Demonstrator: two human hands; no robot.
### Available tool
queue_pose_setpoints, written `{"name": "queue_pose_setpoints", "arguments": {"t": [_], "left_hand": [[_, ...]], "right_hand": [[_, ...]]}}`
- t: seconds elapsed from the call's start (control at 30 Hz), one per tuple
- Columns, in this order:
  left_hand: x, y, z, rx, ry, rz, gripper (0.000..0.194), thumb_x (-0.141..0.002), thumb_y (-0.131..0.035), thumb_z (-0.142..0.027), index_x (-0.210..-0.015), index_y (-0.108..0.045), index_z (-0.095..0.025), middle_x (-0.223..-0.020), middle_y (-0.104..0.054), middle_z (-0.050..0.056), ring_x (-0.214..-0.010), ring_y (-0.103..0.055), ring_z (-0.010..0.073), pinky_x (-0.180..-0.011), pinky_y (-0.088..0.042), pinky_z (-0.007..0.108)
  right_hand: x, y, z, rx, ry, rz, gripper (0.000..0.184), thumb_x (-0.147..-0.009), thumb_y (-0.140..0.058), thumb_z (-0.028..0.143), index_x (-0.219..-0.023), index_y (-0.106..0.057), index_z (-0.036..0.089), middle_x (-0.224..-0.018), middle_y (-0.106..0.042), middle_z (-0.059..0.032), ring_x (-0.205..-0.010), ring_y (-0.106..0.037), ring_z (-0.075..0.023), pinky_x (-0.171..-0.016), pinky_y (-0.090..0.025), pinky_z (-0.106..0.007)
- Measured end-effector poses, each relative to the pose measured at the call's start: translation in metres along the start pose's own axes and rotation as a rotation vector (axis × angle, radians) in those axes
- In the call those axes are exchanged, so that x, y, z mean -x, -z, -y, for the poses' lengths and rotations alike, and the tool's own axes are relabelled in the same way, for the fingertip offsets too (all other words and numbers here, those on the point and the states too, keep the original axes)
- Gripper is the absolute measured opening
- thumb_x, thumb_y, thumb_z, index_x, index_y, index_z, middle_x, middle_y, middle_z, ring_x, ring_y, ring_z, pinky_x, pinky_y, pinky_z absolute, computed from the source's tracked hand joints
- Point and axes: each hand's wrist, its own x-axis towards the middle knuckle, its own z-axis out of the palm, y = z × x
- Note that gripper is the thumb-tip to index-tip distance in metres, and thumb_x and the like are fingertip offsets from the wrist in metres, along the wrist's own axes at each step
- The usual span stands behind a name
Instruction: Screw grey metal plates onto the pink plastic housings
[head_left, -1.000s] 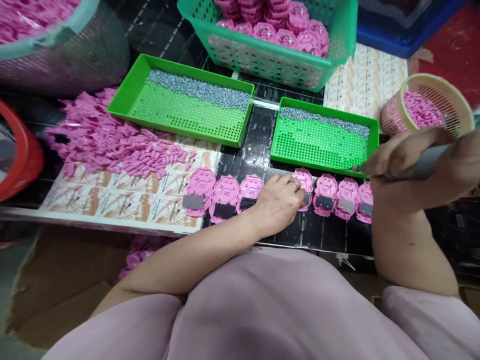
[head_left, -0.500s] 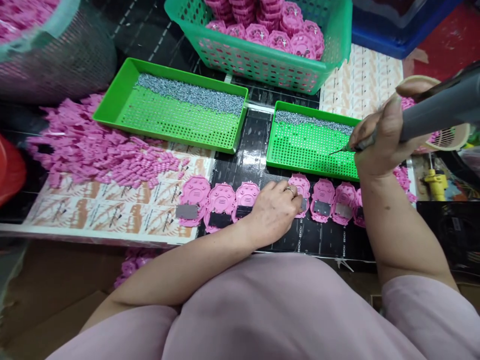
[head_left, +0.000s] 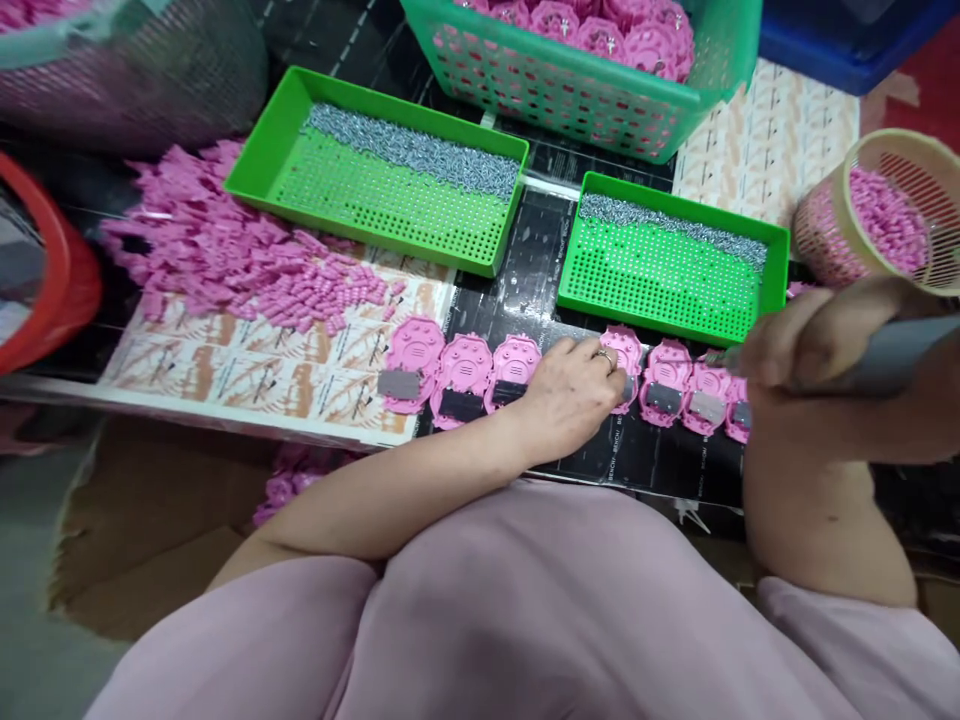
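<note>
My left hand (head_left: 574, 400), a ring on one finger, lies over a row of pink plastic casings (head_left: 466, 365). Its fingers curl down onto one pink casing (head_left: 621, 348), and their tips are partly hidden. Dark or grey rectangular plates sit at the lower ends of the casings. In my right hand (head_left: 802, 340) is a grey electric screwdriver (head_left: 892, 355), gripped above the right end of the row. Its thin bit points left over the casings and is blurred. Behind the row stands a small green tray (head_left: 637, 275) with a band of small screws (head_left: 667, 222).
A larger green tray (head_left: 360, 210) of screws stands beside a heap of small pink parts (head_left: 240, 250). Behind are a green basket (head_left: 555, 90) of pink casings and a blue bin (head_left: 847, 45). A cream basket (head_left: 825, 220) is at right, a red container (head_left: 67, 270) at left.
My right hand has brought the screwdriver down from over the small tray to the row of casings. My left hand stays on the row. The whole view has shifted slightly.
</note>
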Motion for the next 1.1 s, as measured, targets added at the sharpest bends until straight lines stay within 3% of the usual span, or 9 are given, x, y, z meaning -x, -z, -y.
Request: {"name": "queue_pose_setpoints", "arguments": {"t": [0.1, 0.23, 0.33, 0.43, 0.63, 0.87, 0.97, 1.07, 1.1], "left_hand": [[0.000, 0.000, -0.001, -0.013, -0.001, -0.010, 0.011, -0.089, -0.061, -0.019, -0.094, -0.069, -0.014, -0.091, -0.069, 0.007, -0.089, -0.058, 0.0231, -0.068, -0.036, 0.034], [0.000, -0.001, -0.001, -0.016, -0.002, -0.025, 0.011, -0.089, -0.061, -0.019, -0.094, -0.069, -0.014, -0.089, -0.068, 0.007, -0.090, -0.058, 0.0234, -0.068, -0.037, 0.034], [0.000, -0.002, -0.001, -0.013, -0.009, -0.030, 0.009, -0.088, -0.061, -0.019, -0.091, -0.069, -0.014, -0.087, -0.068, 0.007, -0.089, -0.058, 0.0230, -0.068, -0.036, 0.034], [0.000, -0.002, 0.000, -0.011, -0.008, -0.041, 0.009, -0.088, -0.061, -0.018, -0.091, -0.069, -0.014, -0.088, -0.069, 0.007, -0.089, -0.059, 0.0230, -0.067, -0.037, 0.033], [0.000, -0.003, -0.001, -0.003, -0.007, -0.029, 0.010, -0.088, -0.060, -0.017, -0.091, -0.069, -0.014, -0.087, -0.069, 0.008, -0.090, -0.059, 0.0232, -0.067, -0.038, 0.034], [-0.003, -0.002, -0.001, 0.041, -0.006, 0.022, 0.010, -0.086, -0.058, -0.014, -0.087, -0.068, -0.013, -0.088, -0.068, 0.009, -0.092, -0.059, 0.0238, -0.067, -0.040, 0.033], [-0.002, -0.002, 0.000, 0.046, -0.007, 0.022, 0.011, -0.087, -0.058, -0.017, -0.088, -0.069, -0.013, -0.090, -0.067, 0.010, -0.093, -0.058, 0.0233, -0.068, -0.041, 0.033], [-0.001, -0.003, 0.001, 0.041, -0.015, -0.003, 0.012, -0.088, -0.059, -0.020, -0.091, -0.069, -0.013, -0.090, -0.067, 0.009, -0.092, -0.058, 0.0231, -0.071, -0.042, 0.034], [-0.001, -0.003, 0.002, 0.039, -0.016, -0.009, 0.012, -0.088, -0.060, -0.020, -0.091, -0.069, -0.013, -0.090, -0.067, 0.008, -0.092, -0.058, 0.0231, -0.071, -0.042, 0.034]], "right_hand": [[0.026, -0.026, -0.006, -0.124, 0.120, 0.067, 0.025, -0.082, -0.061, 0.037, -0.062, -0.058, 0.023, -0.045, -0.039, 0.0057, -0.032, -0.040, -0.0091, -0.030, -0.036, -0.025], [0.033, -0.037, -0.016, -0.129, 0.077, 0.059, 0.029, -0.082, -0.060, 0.039, -0.058, -0.059, 0.022, -0.043, -0.036, 0.0047, -0.031, -0.040, -0.0092, -0.029, -0.034, -0.025], [0.031, -0.037, -0.019, -0.178, 0.150, 0.075, 0.008, -0.082, -0.062, 0.031, -0.079, -0.066, 0.026, -0.045, -0.040, 0.0067, -0.029, -0.038, -0.0089, -0.028, -0.035, -0.023], [0.030, -0.037, -0.020, -0.227, 0.199, 0.124, 0.021, -0.081, -0.062, 0.025, -0.101, -0.062, 0.032, -0.046, -0.045, 0.0086, -0.027, -0.038, -0.0092, -0.026, -0.035, -0.021], [0.029, -0.036, -0.019, -0.155, 0.168, 0.231, 0.005, -0.084, -0.057, 0.024, -0.085, -0.061, 0.027, -0.047, -0.043, 0.0072, -0.030, -0.041, -0.0097, -0.027, -0.036, -0.021], [0.039, -0.031, -0.027, -0.100, 0.166, 0.245, 0.028, -0.083, -0.063, 0.028, -0.111, -0.059, 0.028, -0.054, -0.053, 0.0066, -0.043, -0.054, -0.0131, -0.038, -0.045, -0.026], [0.030, -0.027, -0.023, -0.147, 0.151, 0.251, 0.036, -0.083, -0.064, 0.028, -0.118, -0.056, 0.030, -0.054, -0.052, 0.0080, -0.037, -0.048, -0.0116, -0.035, -0.044, -0.026], [0.001, -0.017, -0.024, -0.120, 0.294, 0.078, 0.008, -0.084, -0.061, 0.036, -0.086, -0.062, 0.028, -0.046, -0.045, 0.0086, -0.029, -0.040, -0.0098, -0.027, -0.036, -0.023], [-0.011, -0.012, -0.029, -0.084, 0.341, -0.043, 0.024, -0.086, -0.059, 0.039, -0.068, -0.057, 0.024, -0.043, -0.039, 0.0077, -0.028, -0.038, -0.0093, -0.026, -0.032, -0.023]]}}
